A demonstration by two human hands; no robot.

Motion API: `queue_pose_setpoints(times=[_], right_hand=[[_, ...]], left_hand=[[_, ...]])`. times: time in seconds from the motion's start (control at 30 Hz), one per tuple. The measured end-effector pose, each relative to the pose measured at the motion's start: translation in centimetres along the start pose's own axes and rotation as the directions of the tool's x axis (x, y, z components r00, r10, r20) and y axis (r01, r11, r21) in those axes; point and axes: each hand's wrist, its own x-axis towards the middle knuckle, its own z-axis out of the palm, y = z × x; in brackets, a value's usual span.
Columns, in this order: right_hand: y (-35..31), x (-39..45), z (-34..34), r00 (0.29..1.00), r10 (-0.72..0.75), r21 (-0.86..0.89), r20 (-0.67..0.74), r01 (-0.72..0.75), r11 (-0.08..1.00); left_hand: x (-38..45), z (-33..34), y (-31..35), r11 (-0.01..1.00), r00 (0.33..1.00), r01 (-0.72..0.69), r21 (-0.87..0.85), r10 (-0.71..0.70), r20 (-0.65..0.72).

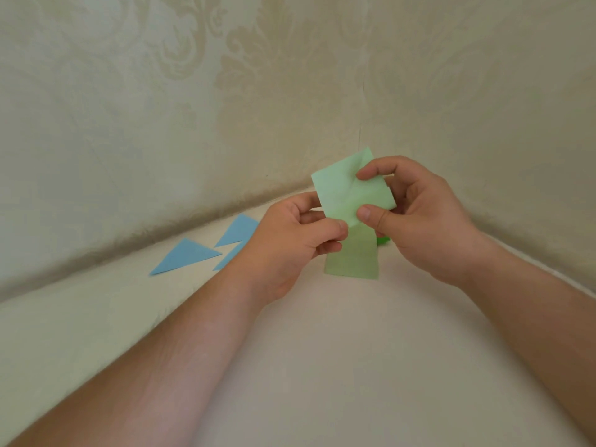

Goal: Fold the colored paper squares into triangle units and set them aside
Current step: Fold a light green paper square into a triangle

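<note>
Green paper sheet (pixel 346 196) stands tilted above the pale tabletop (pixel 322 350), top corner leaning right; my left hand (pixel 290 240) and right hand (pixel 416 214) both pinch it. Blue paper triangles (pixel 185 256) lie left.

No text, label, brand, number or sign can be read anywhere in the view (the wall covering bears only a pale ornamental pattern, which is not lettering). The green paper (pixel 348 191) held up at about one o'clock from the centre is plain on the side that shows, and the blue triangles (pixel 183 255) lying at about nine o'clock are likewise unmarked.
</note>
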Motion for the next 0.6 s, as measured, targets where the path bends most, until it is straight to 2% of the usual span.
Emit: queue_pose_setpoints(times=[0.2, 0.33, 0.47, 0.6], right_hand=[[-0.23, -0.11, 0.01, 0.999, 0.044, -0.051, 0.001, -0.044, 0.998], [-0.28, 0.10, 0.11, 0.979, 0.200, 0.042, -0.026, -0.199, 0.979], [-0.47, -0.06, 0.63, 0.925, 0.370, 0.032, 0.084, -0.373, 0.927], [-0.80, -0.28, 0.84, 0.917, 0.381, 0.046, 0.119, -0.388, 0.921]], left_hand=[[0.04, -0.07, 0.07, 1.000, 1.000, 0.015, 0.006, -0.015, -0.004], [0.06, -0.09, 0.07, 1.000, 1.000, 0.003, -0.007, -0.003, -0.016], [0.04, -0.09, 0.16, 1.000, 1.000, 0.003, -0.011, -0.003, -0.029], [0.13, -0.02, 0.24, 1.000, 0.999, 0.017, -0.018, -0.017, -0.045]])
